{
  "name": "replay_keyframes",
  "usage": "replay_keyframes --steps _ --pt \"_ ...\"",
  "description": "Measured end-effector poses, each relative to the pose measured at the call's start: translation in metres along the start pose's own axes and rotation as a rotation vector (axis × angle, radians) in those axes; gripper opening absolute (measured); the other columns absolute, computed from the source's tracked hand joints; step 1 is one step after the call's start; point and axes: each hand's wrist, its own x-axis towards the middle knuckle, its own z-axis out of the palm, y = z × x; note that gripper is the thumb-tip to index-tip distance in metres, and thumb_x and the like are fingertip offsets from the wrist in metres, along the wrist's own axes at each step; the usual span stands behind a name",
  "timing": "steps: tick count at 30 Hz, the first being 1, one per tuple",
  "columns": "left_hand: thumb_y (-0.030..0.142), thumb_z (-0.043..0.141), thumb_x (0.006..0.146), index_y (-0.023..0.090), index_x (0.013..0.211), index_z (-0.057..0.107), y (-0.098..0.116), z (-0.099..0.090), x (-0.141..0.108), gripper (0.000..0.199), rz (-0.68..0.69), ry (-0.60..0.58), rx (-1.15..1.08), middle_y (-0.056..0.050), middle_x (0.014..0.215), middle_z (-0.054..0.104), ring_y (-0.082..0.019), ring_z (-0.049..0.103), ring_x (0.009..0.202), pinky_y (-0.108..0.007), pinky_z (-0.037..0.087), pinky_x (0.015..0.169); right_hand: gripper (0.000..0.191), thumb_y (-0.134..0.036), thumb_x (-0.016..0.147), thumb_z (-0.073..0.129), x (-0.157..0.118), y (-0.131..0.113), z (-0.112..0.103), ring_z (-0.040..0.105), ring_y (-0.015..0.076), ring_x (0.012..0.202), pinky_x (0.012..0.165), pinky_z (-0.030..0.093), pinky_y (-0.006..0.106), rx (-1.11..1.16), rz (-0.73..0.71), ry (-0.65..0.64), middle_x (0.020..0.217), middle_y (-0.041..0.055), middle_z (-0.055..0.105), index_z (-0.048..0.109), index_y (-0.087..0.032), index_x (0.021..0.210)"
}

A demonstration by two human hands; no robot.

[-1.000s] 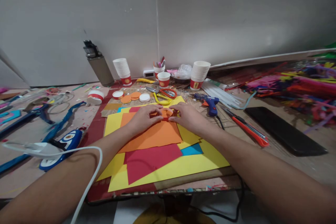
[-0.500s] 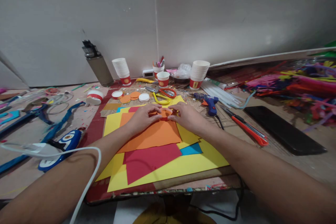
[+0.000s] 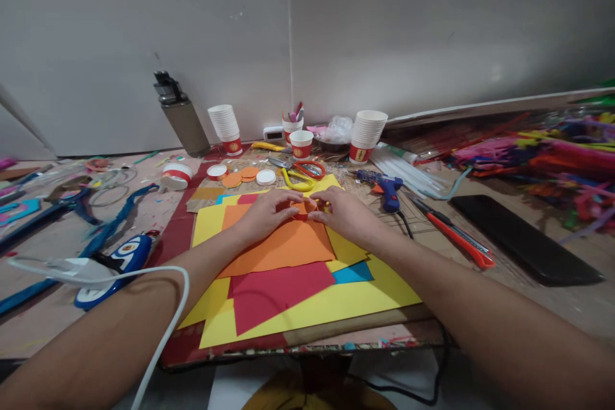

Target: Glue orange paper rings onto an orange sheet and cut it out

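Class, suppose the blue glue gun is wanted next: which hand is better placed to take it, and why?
Likely the right hand: the glue gun lies nearer it, to its right, while the left hand is farther away.

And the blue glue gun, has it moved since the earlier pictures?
No: judged against the red cutter, the blue glue gun keeps its place.

This looks like a craft workspace, perhaps a small workshop; the surface (image 3: pixel 144 224) is flecked with coloured scraps and crowded with making supplies; coloured sheets (image 3: pixel 283 295) lie overlapped near its front edge; a blue glue gun (image 3: pixel 393 187) and a red utility knife (image 3: pixel 459 238) lie to their right; stacked paper cups (image 3: pixel 369 131) stand near a plain grey wall (image 3: pixel 384 25); bright fuzzy strands (image 3: pixel 552 154) heap at far right.
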Motion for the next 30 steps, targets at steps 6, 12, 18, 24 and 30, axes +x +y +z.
replay_keyframes --steps 6,12,18,24,30 --pt "0.026 0.058 0.088 0.026 0.114 0.067 0.004 -0.002 0.001 0.028 -0.016 -0.022 0.006 -0.003 0.124 0.066 -0.02 0.058 0.116 -0.039 0.043 0.103 0.037 -0.038 0.082 0.069 -0.001 0.0 -0.001 0.063 0.0198 0.085 0.076 0.044 0.028 -0.005 -0.005 -0.01 0.098 0.0076 0.068 0.069 -0.02 0.115" --pt "0.026 0.058 0.087 0.026 0.115 0.067 0.005 -0.002 0.0 0.029 -0.024 -0.02 -0.006 -0.004 0.123 0.067 -0.021 0.059 0.115 -0.039 0.044 0.102 0.041 -0.036 0.082 0.068 0.002 0.002 -0.017 0.063 0.019 0.081 0.073 0.047 0.029 0.071 0.023 0.043 0.105 0.0106 0.07 0.067 -0.016 0.119" --pt "0.028 0.057 0.088 0.028 0.114 0.067 0.003 -0.001 0.0 0.028 -0.015 -0.024 -0.029 -0.003 0.122 0.067 -0.022 0.06 0.112 -0.041 0.045 0.1 0.032 -0.037 0.088 0.058 0.004 0.029 -0.057 0.064 0.0198 0.081 0.072 0.047 0.03 0.005 0.151 0.308 0.099 0.0101 0.07 0.068 -0.015 0.109" --pt "0.029 0.057 0.087 0.028 0.113 0.067 0.002 0.0 0.0 0.028 -0.023 -0.023 -0.048 -0.003 0.121 0.067 -0.022 0.061 0.111 -0.04 0.046 0.099 0.053 -0.05 0.084 0.06 -0.015 0.062 -0.069 0.062 0.0347 0.102 0.079 0.045 0.038 -0.473 0.465 0.259 0.107 0.0264 0.064 0.061 -0.004 0.11" --pt "0.033 0.063 0.083 0.024 0.124 0.059 -0.008 0.006 0.001 0.042 -0.064 0.019 -0.139 -0.006 0.123 0.067 -0.022 0.061 0.114 -0.042 0.046 0.102 0.044 -0.047 0.072 0.071 -0.014 0.074 -0.061 0.067 0.0331 0.092 0.066 0.044 0.032 -0.234 0.691 0.09 0.096 0.0241 0.07 0.068 -0.008 0.094"
